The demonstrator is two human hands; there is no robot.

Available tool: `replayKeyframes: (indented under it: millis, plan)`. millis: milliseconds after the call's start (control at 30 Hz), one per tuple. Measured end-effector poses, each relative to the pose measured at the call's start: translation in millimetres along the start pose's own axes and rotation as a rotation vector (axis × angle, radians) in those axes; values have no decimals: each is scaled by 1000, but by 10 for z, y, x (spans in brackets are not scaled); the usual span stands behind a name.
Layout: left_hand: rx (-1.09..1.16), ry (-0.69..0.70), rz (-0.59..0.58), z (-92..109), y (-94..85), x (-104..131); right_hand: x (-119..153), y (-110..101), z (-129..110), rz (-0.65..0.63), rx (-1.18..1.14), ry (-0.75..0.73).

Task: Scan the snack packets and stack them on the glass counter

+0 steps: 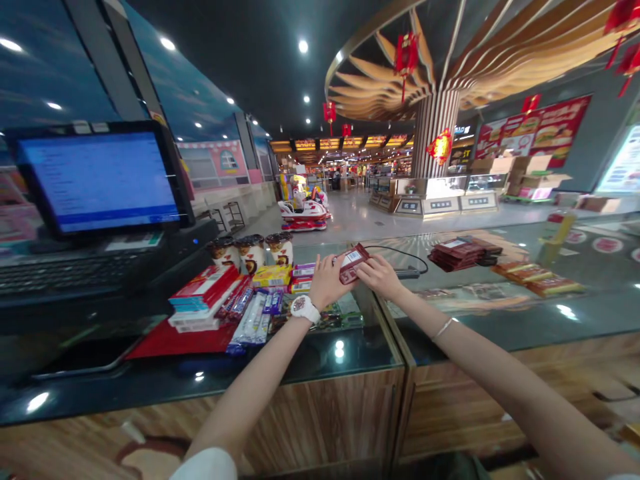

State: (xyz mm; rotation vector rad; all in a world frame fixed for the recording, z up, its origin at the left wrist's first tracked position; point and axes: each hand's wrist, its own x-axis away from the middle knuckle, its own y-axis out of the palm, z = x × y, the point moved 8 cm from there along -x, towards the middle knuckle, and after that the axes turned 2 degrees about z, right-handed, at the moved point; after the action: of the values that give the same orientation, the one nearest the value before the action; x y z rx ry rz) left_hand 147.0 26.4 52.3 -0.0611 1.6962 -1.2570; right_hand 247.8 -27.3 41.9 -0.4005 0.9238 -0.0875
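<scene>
Between my two hands is a brown snack packet (351, 261) with a white label, raised a little above the glass counter. My left hand (326, 283), with a white watch on its wrist, grips the packet's left side. Fingers of my right hand (383, 275) are closed on its right edge. Left of my hands lie purple-and-white bars (253, 319), a yellow box (273, 275) and a pile of red and white boxes (205, 290). Off to the right is a stack of similar brown packets (459, 253).
A computer monitor (105, 180) and keyboard (65, 277) stand at the left. Several patterned cups (251, 253) line the counter behind the snacks. A black cable (423, 259) loops behind my right hand. Yellow-brown packets (539, 277) lie at the right.
</scene>
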Motion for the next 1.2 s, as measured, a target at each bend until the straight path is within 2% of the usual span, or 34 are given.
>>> replayKeyframes:
  millis: [200, 400, 567, 667, 933, 1200]
  plan:
    - [29, 50, 61, -124, 4, 23, -9, 119, 13, -44, -121, 61]
    - [-47, 175, 79, -82, -65, 67, 92, 48, 168, -93, -376, 180]
    - [-62, 272, 30, -25, -91, 84, 142, 106, 267, -192, -428, 296]
    - [-57, 293, 12, 0, -91, 87, 146, 136, 262, -228, -429, 295]
    - [-100, 326, -38, 75, -27, 112, 114, 103, 214, -222, -392, 251]
    - [-28, 330, -30, 113, -119, 112, 139, 85, 240, -157, -402, 231]
